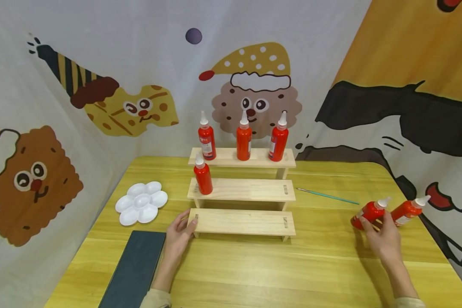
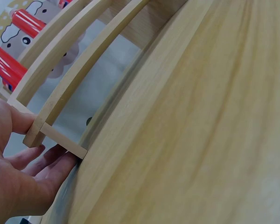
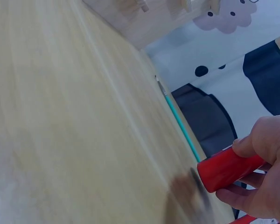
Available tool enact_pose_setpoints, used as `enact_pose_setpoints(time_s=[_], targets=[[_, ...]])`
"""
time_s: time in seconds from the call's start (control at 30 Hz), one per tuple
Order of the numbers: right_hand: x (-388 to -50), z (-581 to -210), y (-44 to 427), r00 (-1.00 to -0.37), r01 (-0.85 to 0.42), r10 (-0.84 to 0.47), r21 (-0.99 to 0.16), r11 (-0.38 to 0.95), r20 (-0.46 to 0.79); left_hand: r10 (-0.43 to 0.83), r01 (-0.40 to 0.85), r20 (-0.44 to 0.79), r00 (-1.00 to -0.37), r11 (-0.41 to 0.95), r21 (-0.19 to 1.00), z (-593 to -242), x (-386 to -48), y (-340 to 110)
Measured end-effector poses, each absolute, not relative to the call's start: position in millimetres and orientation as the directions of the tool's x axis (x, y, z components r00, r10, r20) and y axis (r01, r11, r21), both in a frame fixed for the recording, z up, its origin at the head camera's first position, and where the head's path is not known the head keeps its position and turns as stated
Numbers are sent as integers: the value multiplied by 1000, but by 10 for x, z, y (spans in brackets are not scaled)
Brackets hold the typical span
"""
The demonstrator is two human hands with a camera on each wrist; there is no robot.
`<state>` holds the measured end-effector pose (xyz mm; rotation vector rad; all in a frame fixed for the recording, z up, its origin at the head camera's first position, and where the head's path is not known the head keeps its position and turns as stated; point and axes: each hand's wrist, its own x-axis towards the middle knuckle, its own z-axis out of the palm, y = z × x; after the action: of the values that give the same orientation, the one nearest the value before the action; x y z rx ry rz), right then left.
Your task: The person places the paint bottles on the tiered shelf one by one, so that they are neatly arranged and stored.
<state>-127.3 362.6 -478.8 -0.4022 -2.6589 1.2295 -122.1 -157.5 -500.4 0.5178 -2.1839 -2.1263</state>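
My left hand grips the left end of a three-step wooden stand, its thumb on the lowest step; in the left wrist view, the fingers lie against the stand's leg. Over at the right, my right hand holds a red paint bottle with a white nozzle. That bottle is tilted, and the right wrist view shows its base raised off the table. Close beside it is an orange-red bottle. Three bottles stand on the top step, and one red bottle stands at the middle step's left end.
A white flower-shaped palette lies left of the stand, with a dark flat board nearer the front. A paintbrush with a teal handle lies between the stand and the right-hand bottles. Cartoon-printed cloth hangs behind the table.
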Motion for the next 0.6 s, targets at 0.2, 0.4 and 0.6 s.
enact_pose_setpoints(time_s=[0.2, 0.4, 0.6], targets=[[-1293, -4683, 3571, -947, 98, 296, -758, 644, 129, -277, -216, -207, -938, 2, 976, -5011, -1214, -1577], [-1310, -4561, 3476, -943, 42, 280, -768, 639, 182, -279, -201, -193, -940, -1, 980, -4997, -1199, -1575], [-1338, -4397, 3349, -932, -2, 272, -753, 658, 240, -277, -195, -188, -942, -3, 981, -4985, -1198, -1568]])
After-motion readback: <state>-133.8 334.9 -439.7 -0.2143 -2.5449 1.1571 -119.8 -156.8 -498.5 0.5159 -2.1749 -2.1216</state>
